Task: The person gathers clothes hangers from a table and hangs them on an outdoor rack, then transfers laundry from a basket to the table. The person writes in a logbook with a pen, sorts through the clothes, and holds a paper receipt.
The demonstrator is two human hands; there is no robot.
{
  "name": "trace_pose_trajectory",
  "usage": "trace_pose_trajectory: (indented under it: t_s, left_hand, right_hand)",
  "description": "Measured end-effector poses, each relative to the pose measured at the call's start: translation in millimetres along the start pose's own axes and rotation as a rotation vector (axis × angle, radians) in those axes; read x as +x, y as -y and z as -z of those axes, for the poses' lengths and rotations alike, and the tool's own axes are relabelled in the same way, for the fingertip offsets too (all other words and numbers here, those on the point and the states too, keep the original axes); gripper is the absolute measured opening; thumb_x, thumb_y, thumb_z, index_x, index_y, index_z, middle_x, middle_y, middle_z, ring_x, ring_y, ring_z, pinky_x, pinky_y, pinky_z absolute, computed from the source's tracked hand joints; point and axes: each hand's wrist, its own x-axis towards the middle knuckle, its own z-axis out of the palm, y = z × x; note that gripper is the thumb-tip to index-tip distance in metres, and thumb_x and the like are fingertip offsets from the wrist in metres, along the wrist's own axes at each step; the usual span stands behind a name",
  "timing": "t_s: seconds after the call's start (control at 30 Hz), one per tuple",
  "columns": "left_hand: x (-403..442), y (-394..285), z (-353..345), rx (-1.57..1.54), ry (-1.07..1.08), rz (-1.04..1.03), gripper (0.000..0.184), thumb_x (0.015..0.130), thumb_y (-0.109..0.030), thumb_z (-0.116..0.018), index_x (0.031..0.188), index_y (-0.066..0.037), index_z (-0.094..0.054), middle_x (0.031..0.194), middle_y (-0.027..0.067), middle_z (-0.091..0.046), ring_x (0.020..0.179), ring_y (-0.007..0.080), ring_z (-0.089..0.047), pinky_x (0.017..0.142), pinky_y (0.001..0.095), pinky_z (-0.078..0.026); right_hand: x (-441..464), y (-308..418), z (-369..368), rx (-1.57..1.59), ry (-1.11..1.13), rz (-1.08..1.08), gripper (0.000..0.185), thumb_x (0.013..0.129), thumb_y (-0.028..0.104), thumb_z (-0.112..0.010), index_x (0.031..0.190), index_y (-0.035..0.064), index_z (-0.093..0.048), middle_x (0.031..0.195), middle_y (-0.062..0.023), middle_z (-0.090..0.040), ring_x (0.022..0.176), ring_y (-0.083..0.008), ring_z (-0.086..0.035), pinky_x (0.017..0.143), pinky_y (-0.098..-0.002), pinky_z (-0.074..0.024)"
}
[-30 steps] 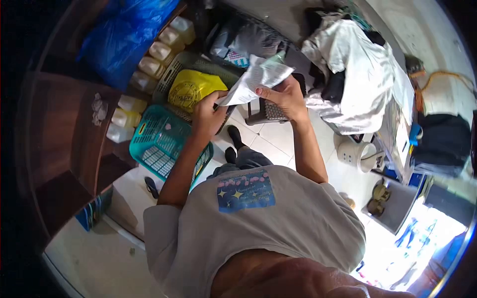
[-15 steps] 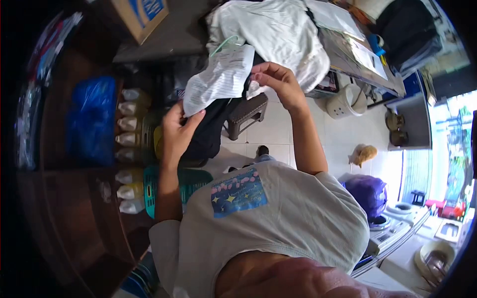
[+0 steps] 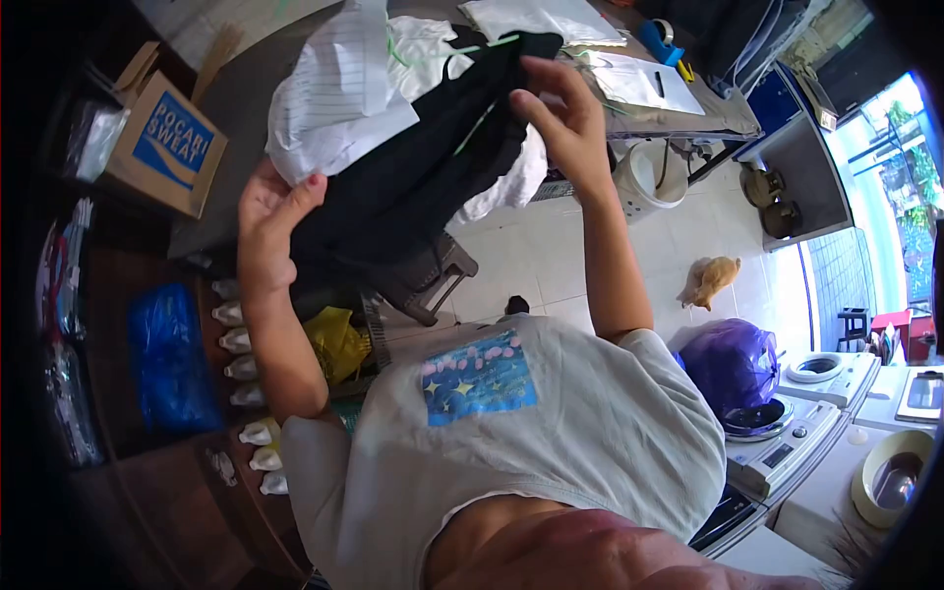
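My left hand (image 3: 280, 211) pinches the lower edge of a printed white paper (image 3: 339, 84), whose sheet curls upward. A black garment (image 3: 423, 182) hangs between my hands, with thin green strips along its upper part. The fingers of my right hand (image 3: 556, 113) are closed on the garment's upper right end. Behind the garment, white cloth (image 3: 506, 187) lies on the table and hangs over its edge.
A cardboard box (image 3: 172, 143) stands at the left of the table (image 3: 256, 93). Papers (image 3: 644, 84) and a blue tape dispenser (image 3: 659, 41) lie at the right. Below are a dark stool (image 3: 423, 285), white bucket (image 3: 649, 182), orange cat (image 3: 716, 280) and purple bag (image 3: 733, 364).
The view has turned toward the table. Both hands have risen, and the black garment is now spread between them. My right hand has moved from the paper to the garment.
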Motion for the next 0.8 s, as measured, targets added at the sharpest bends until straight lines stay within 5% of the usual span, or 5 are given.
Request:
trace_pose_trajectory:
  t_s: [0.2,0.4,0.47,0.53,0.8]
  left_hand:
    - [91.5,6.3,-21.8,0.007,0.068,-0.015,0.028,0.082,-0.023,-0.06,0.099,-0.002,-0.055,0.082,0.002,-0.056,0.076,0.0084,-0.05,0.078,0.021,-0.038]
    - [182.6,44.9,7.4,-0.166,-0.158,0.228,0.041,0.084,-0.042,-0.057,0.101,-0.005,-0.056,0.078,-0.0007,-0.054,0.076,0.0072,-0.051,0.072,0.0185,-0.04]
    - [213.9,71.1,9.7,0.119,-0.3,0.07,0.038,0.084,-0.038,-0.059,0.101,-0.004,-0.059,0.082,-0.0011,-0.057,0.075,0.006,-0.052,0.068,0.018,-0.041]
    - [250.2,124.4,43.4,0.19,-0.242,0.029,0.027,0.084,-0.026,-0.061,0.099,-0.004,-0.061,0.087,-0.0014,-0.059,0.075,0.0053,-0.052,0.07,0.0182,-0.039]
    - [302.9,207.1,97.5,0.442,-0.314,0.188,0.025,0.084,-0.025,-0.059,0.085,0.0,-0.062,0.077,-0.0012,-0.06,0.07,0.0064,-0.051,0.063,0.023,-0.039]
  right_hand:
    - [75.6,-35.2,26.1,-0.255,0.09,0.346,0.057,0.065,0.027,-0.073,0.115,0.0094,-0.053,0.116,-0.0151,-0.048,0.105,-0.0294,-0.049,0.086,-0.0342,-0.0416]
    - [106.7,-103.8,-4.8,-0.08,0.203,0.053,0.037,0.069,0.021,-0.069,0.102,0.0085,-0.061,0.1,-0.0127,-0.054,0.074,-0.0217,-0.056,0.066,-0.0308,-0.0469]
    - [111.8,-126.8,-17.4,-0.159,0.279,0.009,0.031,0.074,0.016,-0.067,0.102,0.0066,-0.06,0.087,-0.0073,-0.052,0.082,-0.016,-0.057,0.073,-0.0278,-0.047]
    - [110.7,-170.3,-36.6,-0.164,0.336,-0.087,0.031,0.069,0.018,-0.068,0.098,0.0076,-0.062,0.088,-0.0128,-0.055,0.069,-0.0225,-0.059,0.068,-0.032,-0.0474]
    - [137.0,-249.5,-85.2,-0.201,0.551,-0.264,0.029,0.07,0.017,-0.067,0.096,0.0068,-0.062,0.084,-0.0139,-0.056,0.068,-0.0221,-0.059,0.068,-0.033,-0.0476]
